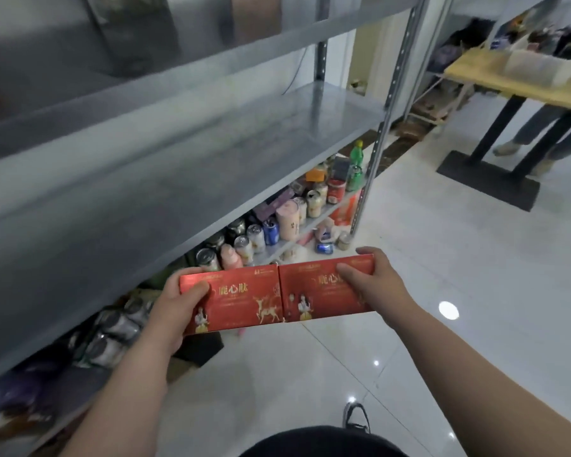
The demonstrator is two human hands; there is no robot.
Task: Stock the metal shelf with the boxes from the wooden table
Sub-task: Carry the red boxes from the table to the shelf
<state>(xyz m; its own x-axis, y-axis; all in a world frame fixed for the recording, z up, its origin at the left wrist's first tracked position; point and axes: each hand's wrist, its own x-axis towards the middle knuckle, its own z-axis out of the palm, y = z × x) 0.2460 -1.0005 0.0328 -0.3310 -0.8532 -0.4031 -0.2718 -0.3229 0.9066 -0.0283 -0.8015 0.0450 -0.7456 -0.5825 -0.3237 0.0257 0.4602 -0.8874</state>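
Two red boxes with gold deer prints are held side by side in front of me, edges touching. My left hand (175, 308) grips the left red box (241, 298) at its left end, thumb on top. My right hand (373, 285) grips the right red box (317, 295) at its right end. Both boxes hang in the air just in front of the metal shelf (185, 166), whose grey middle board lies bare to the upper left. The wooden table (495, 77) stands far off at the upper right.
Cans, bottles and jars (277, 222) crowd the lower shelf board beneath the boxes. A person's legs (541, 133) stand behind the table's black pedestal base (488, 179). A white bin (534, 65) sits on the table. Glossy white floor tiles spread to the right.
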